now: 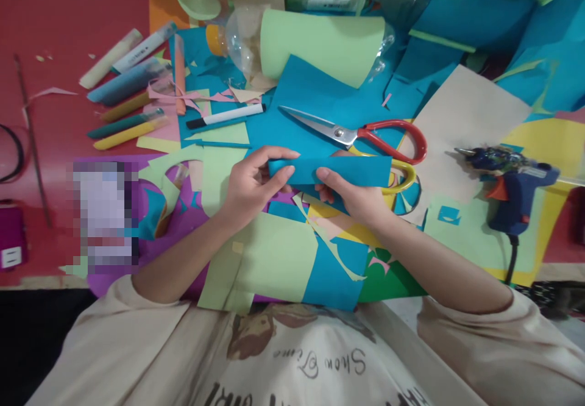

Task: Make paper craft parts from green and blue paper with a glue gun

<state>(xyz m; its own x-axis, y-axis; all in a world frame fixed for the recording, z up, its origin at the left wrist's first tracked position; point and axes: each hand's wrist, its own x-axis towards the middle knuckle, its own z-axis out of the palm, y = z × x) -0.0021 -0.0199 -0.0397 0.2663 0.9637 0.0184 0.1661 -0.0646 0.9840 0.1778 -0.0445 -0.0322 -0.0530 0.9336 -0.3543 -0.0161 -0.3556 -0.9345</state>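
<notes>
A folded strip of blue paper [347, 171] is held between both my hands above a heap of coloured paper scraps. My left hand [251, 183] pinches its left end with thumb and fingers. My right hand [354, 199] grips the strip from below near its middle, thumb on top. Just behind the strip lie red-handled scissors [361, 135] on a larger blue sheet [311, 101], blades pointing left.
A blue glue gun [512, 180] lies at the right with its cord trailing down. A black-capped white marker [226, 116] and several pens and glue sticks [128, 104] lie at the left on the red floor. Rolled green and blue papers [324, 43] crowd the back.
</notes>
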